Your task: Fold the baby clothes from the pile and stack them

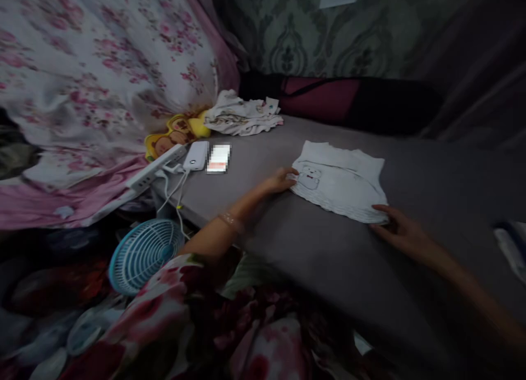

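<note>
A small white garment (349, 180) with a bear drawing near its left side lies folded on the grey bed sheet (263, 226). At its left edge, my left hand (282, 180) pinches the cloth between thumb and fingers. My right hand (396, 226) grips the near right corner, thumb below and fingers on top of the fabric. The garment looks like a baby's shirt or shorts; which one I cannot tell. Several layers show along its near edge.
A heap of white printed clothes (244, 117) lies at the back beside a yellow cushion (176, 131). Nearer are a power strip (154, 169), a white power bank (197, 155) and a lit phone (219, 159). A blue fan (143, 254) stands below the bed's left edge. A dark-and-maroon bolster (320, 98) lines the wall.
</note>
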`<action>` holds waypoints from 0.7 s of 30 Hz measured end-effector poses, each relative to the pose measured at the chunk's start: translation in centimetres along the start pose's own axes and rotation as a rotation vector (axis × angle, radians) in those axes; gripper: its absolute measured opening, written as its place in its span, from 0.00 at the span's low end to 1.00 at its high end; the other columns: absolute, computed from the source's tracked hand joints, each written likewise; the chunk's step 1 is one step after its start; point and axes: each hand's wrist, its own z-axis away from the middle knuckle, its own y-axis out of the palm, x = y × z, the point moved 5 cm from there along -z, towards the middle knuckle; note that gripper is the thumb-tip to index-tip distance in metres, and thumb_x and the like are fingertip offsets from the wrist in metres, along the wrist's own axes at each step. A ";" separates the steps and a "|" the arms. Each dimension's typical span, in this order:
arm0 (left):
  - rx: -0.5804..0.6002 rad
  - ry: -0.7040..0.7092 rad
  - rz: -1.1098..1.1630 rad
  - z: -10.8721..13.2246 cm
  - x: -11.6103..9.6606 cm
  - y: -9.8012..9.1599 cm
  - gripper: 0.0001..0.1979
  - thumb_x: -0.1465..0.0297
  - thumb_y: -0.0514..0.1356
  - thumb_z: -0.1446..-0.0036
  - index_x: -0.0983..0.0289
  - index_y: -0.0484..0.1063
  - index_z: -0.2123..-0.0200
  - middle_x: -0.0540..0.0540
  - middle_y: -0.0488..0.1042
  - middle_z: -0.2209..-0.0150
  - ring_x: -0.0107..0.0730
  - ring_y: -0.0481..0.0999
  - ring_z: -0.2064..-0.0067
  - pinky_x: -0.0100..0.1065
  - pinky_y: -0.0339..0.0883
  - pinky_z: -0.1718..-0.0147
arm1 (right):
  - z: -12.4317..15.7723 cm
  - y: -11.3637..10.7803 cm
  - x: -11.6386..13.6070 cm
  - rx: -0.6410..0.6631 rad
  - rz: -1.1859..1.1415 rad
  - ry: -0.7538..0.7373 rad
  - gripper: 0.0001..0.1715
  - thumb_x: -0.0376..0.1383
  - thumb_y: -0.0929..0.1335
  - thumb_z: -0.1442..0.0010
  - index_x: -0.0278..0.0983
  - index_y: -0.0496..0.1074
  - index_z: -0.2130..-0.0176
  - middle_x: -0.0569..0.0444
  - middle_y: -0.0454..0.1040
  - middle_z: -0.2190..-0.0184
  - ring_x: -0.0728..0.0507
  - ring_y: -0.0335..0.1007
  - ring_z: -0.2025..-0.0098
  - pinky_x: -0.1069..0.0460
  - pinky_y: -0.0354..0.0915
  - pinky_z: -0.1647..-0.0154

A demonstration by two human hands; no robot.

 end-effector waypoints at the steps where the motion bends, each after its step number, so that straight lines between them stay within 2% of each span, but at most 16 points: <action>1: 0.016 0.021 0.018 0.1 0.0 -0.2 0.20 0.68 0.57 0.45 0.69 0.72 0.50 0.54 0.74 0.65 0.34 0.72 0.61 0.33 0.65 0.59 | 0.2 0.1 0.3 0.045 -0.022 0.009 0.32 0.52 0.66 0.47 0.37 0.71 0.49 0.53 0.71 0.77 0.43 0.67 0.78 0.49 0.64 0.79; 4: 0.061 0.051 0.054 0.5 -0.1 -0.5 0.20 0.67 0.58 0.48 0.70 0.72 0.52 0.53 0.73 0.66 0.31 0.70 0.65 0.31 0.64 0.62 | 0.8 0.2 0.6 0.111 -0.019 0.034 0.30 0.47 0.65 0.45 0.35 0.70 0.47 0.54 0.71 0.77 0.46 0.63 0.80 0.52 0.62 0.79; 8: 0.138 0.117 0.011 1.3 -0.2 -0.1 0.28 0.75 0.58 0.54 0.69 0.66 0.46 0.52 0.72 0.65 0.29 0.69 0.68 0.30 0.64 0.66 | 1.2 -0.3 1.2 -0.025 0.086 -0.059 0.25 0.40 0.64 0.43 0.38 0.71 0.47 0.50 0.75 0.65 0.44 0.70 0.70 0.49 0.68 0.64; 10: 0.104 0.206 -0.043 1.4 -0.3 0.0 0.28 0.78 0.56 0.55 0.68 0.66 0.47 0.54 0.71 0.62 0.29 0.68 0.67 0.31 0.64 0.65 | 1.3 -0.4 1.5 -0.061 0.153 -0.091 0.22 0.39 0.64 0.42 0.39 0.72 0.48 0.48 0.75 0.60 0.42 0.72 0.65 0.48 0.68 0.59; 14: -0.019 0.315 -0.147 1.0 -0.3 -0.1 0.18 0.76 0.55 0.50 0.66 0.71 0.54 0.56 0.68 0.59 0.31 0.68 0.62 0.34 0.65 0.59 | 0.9 -0.8 1.5 -0.118 0.203 -0.105 0.17 0.39 0.64 0.40 0.40 0.75 0.53 0.47 0.73 0.60 0.43 0.71 0.65 0.48 0.68 0.61; 17: -0.069 0.296 -0.153 0.4 -0.3 -0.6 0.12 0.71 0.57 0.46 0.63 0.75 0.59 0.56 0.67 0.58 0.34 0.69 0.56 0.36 0.65 0.53 | 0.1 -1.3 1.2 -0.190 0.141 -0.119 0.13 0.40 0.66 0.41 0.41 0.77 0.59 0.47 0.72 0.58 0.41 0.71 0.60 0.48 0.68 0.59; 21: -0.101 0.230 -0.034 -0.6 -0.8 -1.7 0.08 0.66 0.62 0.48 0.61 0.77 0.65 0.57 0.68 0.49 0.40 0.67 0.46 0.38 0.64 0.47 | -1.3 -2.1 1.1 -0.242 -0.059 -0.133 0.09 0.43 0.69 0.44 0.42 0.77 0.66 0.48 0.72 0.50 0.38 0.68 0.47 0.42 0.64 0.47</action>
